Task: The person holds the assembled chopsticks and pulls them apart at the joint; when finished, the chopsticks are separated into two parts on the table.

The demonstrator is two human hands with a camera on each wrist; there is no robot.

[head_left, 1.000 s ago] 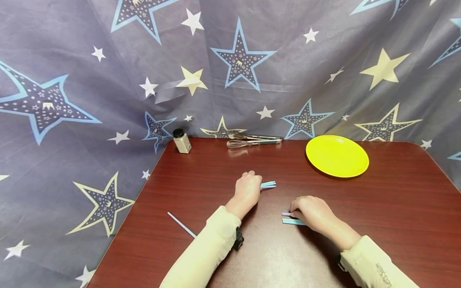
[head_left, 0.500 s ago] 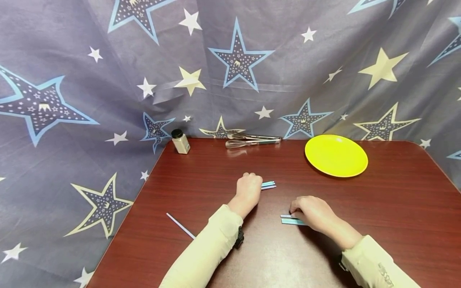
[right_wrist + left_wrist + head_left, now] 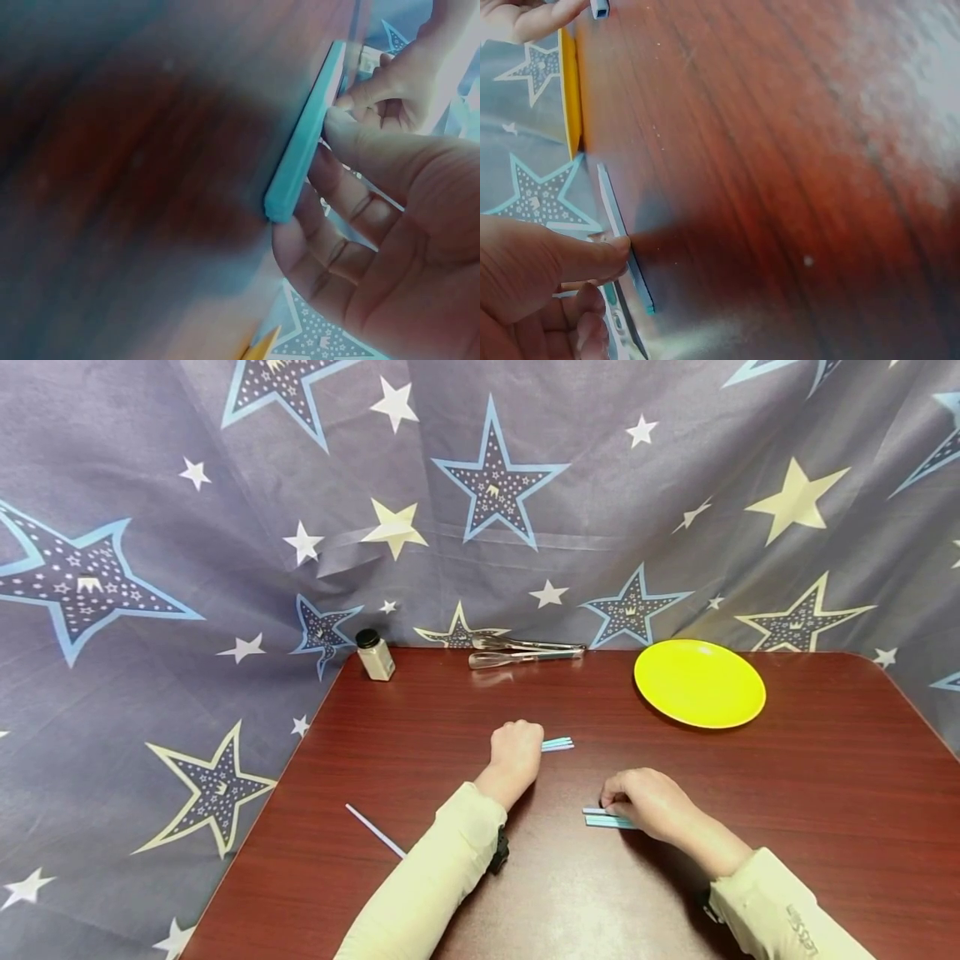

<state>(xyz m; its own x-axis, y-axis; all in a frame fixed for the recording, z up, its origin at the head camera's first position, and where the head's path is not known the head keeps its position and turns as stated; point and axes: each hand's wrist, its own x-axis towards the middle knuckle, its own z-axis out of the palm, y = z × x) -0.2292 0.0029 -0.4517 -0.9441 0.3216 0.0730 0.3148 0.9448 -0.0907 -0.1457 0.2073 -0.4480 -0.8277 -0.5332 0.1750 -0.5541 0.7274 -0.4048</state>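
Pinched between the thumb and fingers of my left hand (image 3: 516,762) is a small bundle of thin light-blue and lilac sticks (image 3: 557,744), low over the table. The left wrist view shows the thumb on the sticks (image 3: 615,201) from the side. Nearer the front and to the right, my right hand (image 3: 651,803) pinches a lilac stick (image 3: 595,811) lying beside teal sticks (image 3: 611,822). In the right wrist view its thumb touches the side of the teal sticks (image 3: 296,161), with fingers curled beneath. A single lilac stick (image 3: 375,830) lies left, partly hidden behind my left sleeve.
A yellow plate (image 3: 699,683) stands at the back right of the dark red table (image 3: 555,893). Metal tongs (image 3: 525,655) lie along the back edge, and a black-capped jar (image 3: 376,657) is at the back left corner. A star-patterned cloth (image 3: 337,460) hangs behind.
The lilac stick at my right hand has shifted slightly toward the front, closer to the teal sticks. Both hands stay almost in place; the whole view has drifted a little.
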